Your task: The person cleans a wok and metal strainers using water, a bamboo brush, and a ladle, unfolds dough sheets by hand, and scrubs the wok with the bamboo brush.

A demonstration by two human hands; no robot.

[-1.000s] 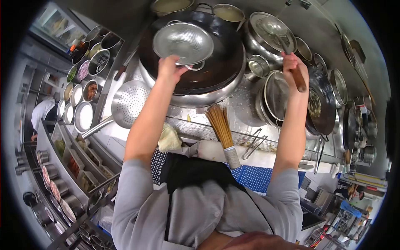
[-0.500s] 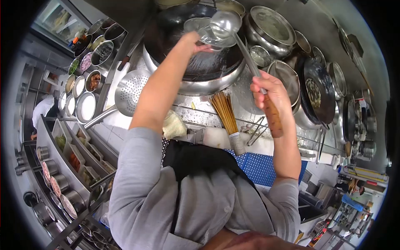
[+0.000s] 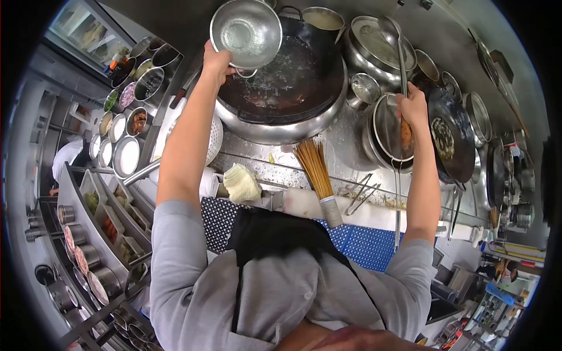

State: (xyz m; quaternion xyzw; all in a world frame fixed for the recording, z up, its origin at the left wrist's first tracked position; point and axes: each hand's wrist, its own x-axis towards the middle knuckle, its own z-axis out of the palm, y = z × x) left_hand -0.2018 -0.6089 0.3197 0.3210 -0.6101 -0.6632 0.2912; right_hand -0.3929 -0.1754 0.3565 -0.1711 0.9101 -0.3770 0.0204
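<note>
My left hand (image 3: pixel 218 63) is closed on the rim of a metal colander (image 3: pixel 246 35) with a small loop handle. It is tilted so its finely dotted inside faces me, over the far left edge of the large black wok (image 3: pixel 281 88). Some liquid glistens in the wok. My right hand (image 3: pixel 413 107) is wrapped round the handle of a long metal ladle (image 3: pixel 402 61). The ladle's bowl is above the wide steel pot at the back right. Beneath my right hand, a round strainer (image 3: pixel 386 131) rests on a pot, partly hidden.
A bamboo brush (image 3: pixel 316 172), a folded cloth (image 3: pixel 241 182) and tongs (image 3: pixel 364 196) lie along the counter front. A perforated skimmer (image 3: pixel 215 139) is left of the wok, near several ingredient containers. Another wok (image 3: pixel 449 131) stands at right. A person (image 3: pixel 67 155) is at far left.
My left hand has moved the colander left and up from over the wok's middle, tilting it toward me. My right hand has moved right and away, taking the ladle over to the back-right pot.
</note>
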